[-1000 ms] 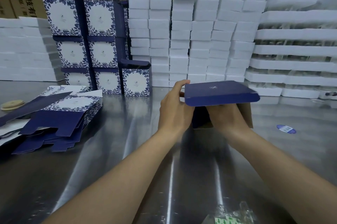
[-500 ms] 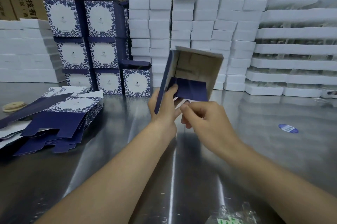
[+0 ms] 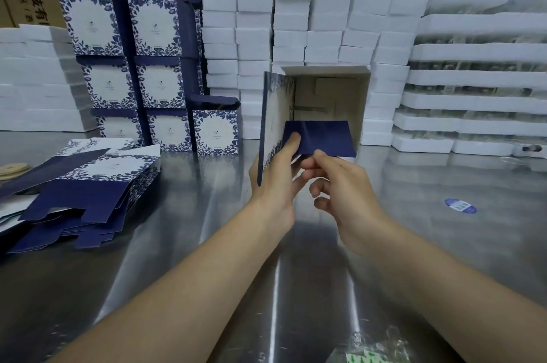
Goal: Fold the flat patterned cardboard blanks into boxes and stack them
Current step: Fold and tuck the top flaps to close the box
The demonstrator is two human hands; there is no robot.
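The left hand [image 3: 275, 185] grips the half-made blue-and-white flowery cardboard box [image 3: 325, 96]. The right hand [image 3: 349, 188] pinches its dark blue flap [image 3: 322, 137]. It is best to hold the box steady and tuck the flap in straight.

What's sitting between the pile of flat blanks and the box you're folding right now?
Nothing: in the head view only bare steel table separates the flat blanks from the half-folded box.
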